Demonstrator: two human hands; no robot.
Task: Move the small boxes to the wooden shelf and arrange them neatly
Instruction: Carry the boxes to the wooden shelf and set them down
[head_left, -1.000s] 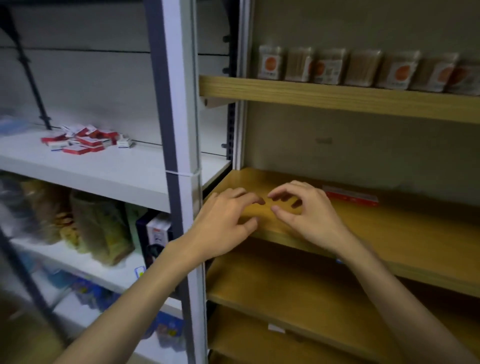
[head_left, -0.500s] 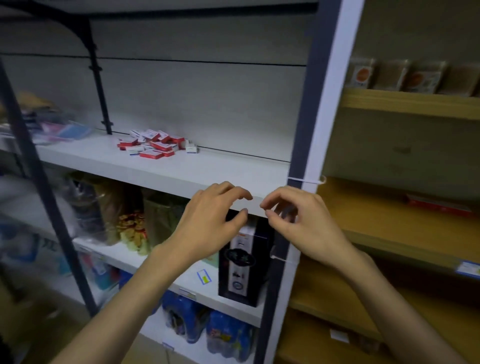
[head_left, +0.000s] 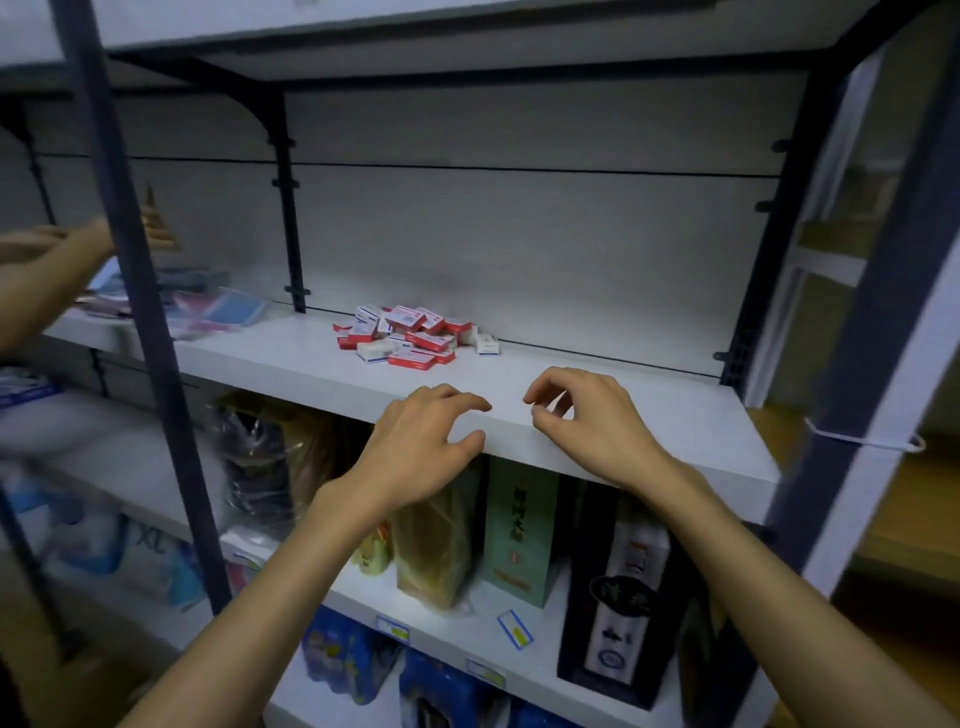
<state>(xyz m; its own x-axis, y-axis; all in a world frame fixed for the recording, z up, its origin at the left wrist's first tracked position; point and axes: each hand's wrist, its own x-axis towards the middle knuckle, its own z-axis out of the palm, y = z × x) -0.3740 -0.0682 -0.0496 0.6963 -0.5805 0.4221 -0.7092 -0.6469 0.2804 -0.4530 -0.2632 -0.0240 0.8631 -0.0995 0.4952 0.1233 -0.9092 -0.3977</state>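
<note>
Nearest to us, our left hand (head_left: 415, 447) and right hand (head_left: 587, 426) hover over the front edge of the white shelf (head_left: 649, 415), both with fingers loosely curled and spread, holding nothing; the thumb and forefinger of each stand apart, as if readied for a pinch. Below that edge stand a green carton (head_left: 519, 530) and a dark boxed bottle (head_left: 618, 587), which are not ours to move. Farther back on the same white shelf, near the rear panel and well apart from our fingertips, lies the heap of small boxes (head_left: 415, 335): red-and-white cartons piled loosely, some flat, some tilted across one another, with one white box (head_left: 487, 344) just beside the heap on its right. We judge these to be light, stiff cardboard, easy to crush only if squeezed hard, and somewhat smooth, so a stack could slide apart. We would take each by its long narrow sides between thumb and fingers, or gather several flat ones together with both hands and press them from the ends. The top boxes should come off first, since pulling a lower one would likely tumble the rest. At the far right, past the dark upright post (head_left: 852, 374), a strip of the wooden shelf (head_left: 930, 499) shows, blurred. At the far left edge another person's arm (head_left: 47, 270) reaches toward a neighbouring bay.
</note>
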